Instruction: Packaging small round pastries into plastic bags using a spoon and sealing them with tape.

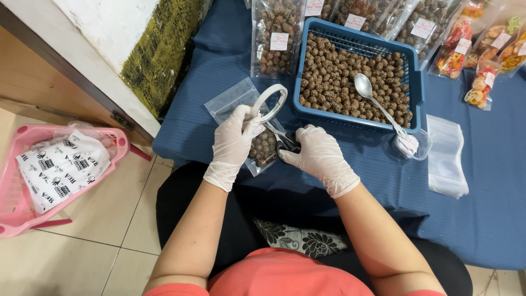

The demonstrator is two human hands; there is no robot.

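A small clear bag (262,148) of brown sesame balls is held at the near edge of the blue table (493,208). It is gripped by the gloved left hand (234,140) beside a white ring (269,102), while dark scissors (286,143) are clasped in the gloved right hand (319,153). Just behind, a blue basket (415,96) of balls holds a spoon (372,98).

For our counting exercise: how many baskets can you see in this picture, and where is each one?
2. A blue basket of brown balls sits on the blue-covered table; a pink basket stands on the floor at left. Others may lie outside the view.
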